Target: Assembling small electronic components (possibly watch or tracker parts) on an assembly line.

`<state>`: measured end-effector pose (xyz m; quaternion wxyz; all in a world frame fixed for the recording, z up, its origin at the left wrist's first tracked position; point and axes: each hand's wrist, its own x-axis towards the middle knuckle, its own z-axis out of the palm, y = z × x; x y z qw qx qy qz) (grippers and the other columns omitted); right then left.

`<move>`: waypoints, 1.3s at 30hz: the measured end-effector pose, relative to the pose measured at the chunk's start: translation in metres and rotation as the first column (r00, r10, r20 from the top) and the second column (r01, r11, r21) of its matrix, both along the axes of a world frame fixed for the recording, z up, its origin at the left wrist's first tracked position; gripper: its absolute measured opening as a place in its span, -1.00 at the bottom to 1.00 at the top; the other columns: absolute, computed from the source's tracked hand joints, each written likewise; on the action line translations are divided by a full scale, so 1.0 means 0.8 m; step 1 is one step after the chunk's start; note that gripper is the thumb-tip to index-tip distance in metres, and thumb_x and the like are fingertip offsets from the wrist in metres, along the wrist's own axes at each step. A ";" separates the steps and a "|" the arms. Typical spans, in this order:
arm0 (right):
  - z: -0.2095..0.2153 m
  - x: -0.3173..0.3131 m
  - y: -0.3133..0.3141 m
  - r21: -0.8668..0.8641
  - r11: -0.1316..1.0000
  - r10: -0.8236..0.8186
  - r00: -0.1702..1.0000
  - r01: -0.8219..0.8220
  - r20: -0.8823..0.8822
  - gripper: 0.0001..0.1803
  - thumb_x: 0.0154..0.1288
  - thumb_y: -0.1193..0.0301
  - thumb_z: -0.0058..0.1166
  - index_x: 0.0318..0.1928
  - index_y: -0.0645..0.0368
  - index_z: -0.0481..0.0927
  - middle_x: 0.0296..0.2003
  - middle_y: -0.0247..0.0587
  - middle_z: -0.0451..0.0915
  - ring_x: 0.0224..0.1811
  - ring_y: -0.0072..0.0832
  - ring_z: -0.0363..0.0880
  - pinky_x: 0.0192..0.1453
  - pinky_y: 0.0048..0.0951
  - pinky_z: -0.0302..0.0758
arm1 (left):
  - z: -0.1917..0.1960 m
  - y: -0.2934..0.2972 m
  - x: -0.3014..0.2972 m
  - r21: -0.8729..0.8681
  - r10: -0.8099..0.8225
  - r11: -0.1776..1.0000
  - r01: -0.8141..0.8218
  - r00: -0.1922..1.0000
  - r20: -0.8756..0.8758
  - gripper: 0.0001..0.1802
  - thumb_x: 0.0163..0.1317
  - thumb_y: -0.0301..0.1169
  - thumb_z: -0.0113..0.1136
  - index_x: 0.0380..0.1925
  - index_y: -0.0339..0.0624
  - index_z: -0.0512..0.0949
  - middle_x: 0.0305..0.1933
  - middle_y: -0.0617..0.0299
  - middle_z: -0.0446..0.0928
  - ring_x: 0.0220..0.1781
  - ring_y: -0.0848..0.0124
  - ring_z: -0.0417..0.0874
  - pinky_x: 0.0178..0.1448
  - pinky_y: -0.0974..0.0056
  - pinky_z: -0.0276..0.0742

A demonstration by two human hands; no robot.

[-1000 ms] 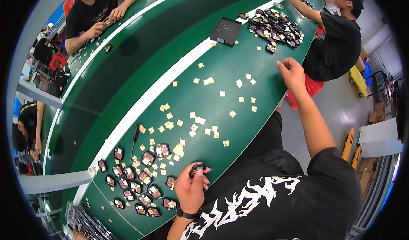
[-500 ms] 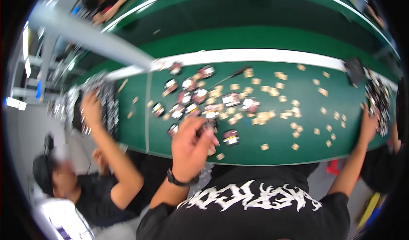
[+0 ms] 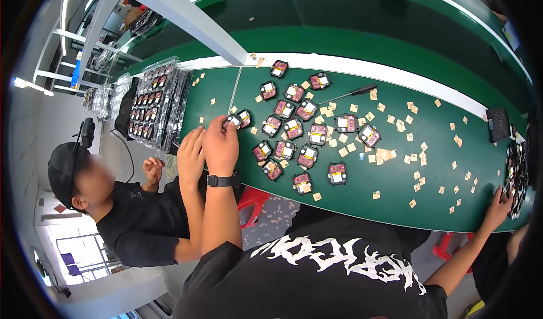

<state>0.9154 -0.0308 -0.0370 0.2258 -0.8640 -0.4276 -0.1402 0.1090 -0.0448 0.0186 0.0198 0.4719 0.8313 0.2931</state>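
My left hand (image 3: 222,146), wearing a dark wristwatch (image 3: 223,181), reaches to the left part of the green table. Its fingers close round the edge of a small black-cased module (image 3: 231,122) with a red circuit board. Another such module (image 3: 243,117) sits right beside it. Several more modules (image 3: 293,129) lie scattered to the right, boards facing up. At the far right, my right hand (image 3: 498,210) has its fingers bent against a heap of small black parts (image 3: 516,174); what they grip there is hidden.
Many small beige square pieces (image 3: 384,155) lie over the green table (image 3: 350,206). A screwdriver (image 3: 353,93) lies behind the modules; a black box (image 3: 498,124) stands back right. On the left, a co-worker's hand (image 3: 191,149) is close to mine, near stacked clear trays (image 3: 151,106).
My left hand has moved left and farther from me, to the modules by the table seam. The co-worker's hand has come from the trays to beside mine. The view has shifted.
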 end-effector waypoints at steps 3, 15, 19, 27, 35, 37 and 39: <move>0.018 -0.049 -0.016 0.156 0.983 0.122 0.979 -0.096 -0.164 -0.40 0.42 0.07 0.22 0.31 0.15 0.49 -0.08 -0.13 0.60 -0.08 -0.39 0.59 0.07 -0.36 0.52 | 0.005 -0.002 0.002 -0.091 -0.020 0.996 0.006 0.988 -0.156 -0.74 0.36 -0.35 0.18 -0.13 -0.34 0.63 -0.29 -0.09 0.63 -0.35 0.04 0.66 -0.25 0.07 0.55; 0.079 -0.329 -0.054 0.535 0.709 0.705 0.426 -0.460 -0.567 -0.33 0.16 0.78 0.24 0.30 0.22 0.41 -0.02 -0.26 0.55 -0.27 -0.69 0.51 -0.22 -0.68 0.47 | 0.062 0.006 0.181 0.078 -0.524 0.850 0.521 0.851 0.033 -0.63 0.27 -0.36 0.36 0.03 -0.23 0.59 0.01 0.00 0.62 -0.12 0.13 0.68 -0.13 0.16 0.60; 0.094 -0.418 -0.051 0.468 0.266 0.946 0.134 -0.843 -0.296 -0.26 -0.15 0.53 0.58 0.13 0.21 0.53 -0.11 -0.11 0.58 -0.33 -0.54 0.50 -0.38 -0.58 0.44 | 0.039 -0.022 0.285 0.341 -0.260 0.553 0.760 -0.232 0.937 -0.38 0.50 -0.39 0.11 0.48 -0.24 0.20 0.26 0.07 0.52 0.09 0.47 0.60 0.08 0.34 0.59; 0.101 -0.417 -0.065 0.447 0.613 0.714 0.214 -0.652 -0.667 -0.74 0.29 0.51 0.30 -0.05 0.31 0.57 -0.15 -0.19 0.56 -0.35 -0.70 0.43 -0.34 -0.65 0.35 | -0.007 -0.024 0.331 0.294 -0.126 0.686 0.666 -0.290 0.949 -0.59 0.53 -0.46 0.04 0.32 -0.28 0.35 0.08 0.02 0.63 -0.05 0.40 0.71 -0.06 0.37 0.64; 0.102 -0.426 -0.082 0.259 0.751 0.521 0.304 -0.608 -0.798 -0.66 0.34 0.43 0.33 -0.52 0.27 0.50 -0.69 -0.46 0.37 -0.59 -0.78 0.21 -0.57 -0.55 0.14 | -0.004 -0.032 0.343 0.261 -0.271 0.662 0.702 -0.100 0.957 -0.68 0.41 -0.65 0.13 0.11 -0.28 0.35 0.02 0.07 0.59 -0.10 0.43 0.72 -0.17 0.42 0.63; 0.101 -0.422 -0.081 0.223 0.740 0.531 0.349 -0.634 -0.772 -0.54 0.33 0.39 0.35 -0.63 0.27 0.41 -0.73 -0.41 0.29 -0.61 -0.75 0.16 -0.59 -0.51 0.11 | -0.016 -0.035 0.341 0.348 -0.409 0.593 0.726 -0.101 0.907 -0.69 0.41 -0.64 0.14 0.09 -0.28 0.37 0.02 0.08 0.60 -0.11 0.44 0.71 -0.15 0.42 0.62; 0.099 -0.417 -0.083 0.223 0.744 0.519 0.333 -0.630 -0.788 -0.51 0.34 0.37 0.34 -0.65 0.27 0.39 -0.73 -0.42 0.27 -0.61 -0.74 0.14 -0.59 -0.50 0.10 | -0.018 -0.038 0.339 0.390 -0.544 0.519 0.761 -0.058 0.837 -0.74 0.39 -0.63 0.17 0.05 -0.30 0.46 0.01 0.13 0.61 -0.11 0.46 0.70 -0.07 0.43 0.60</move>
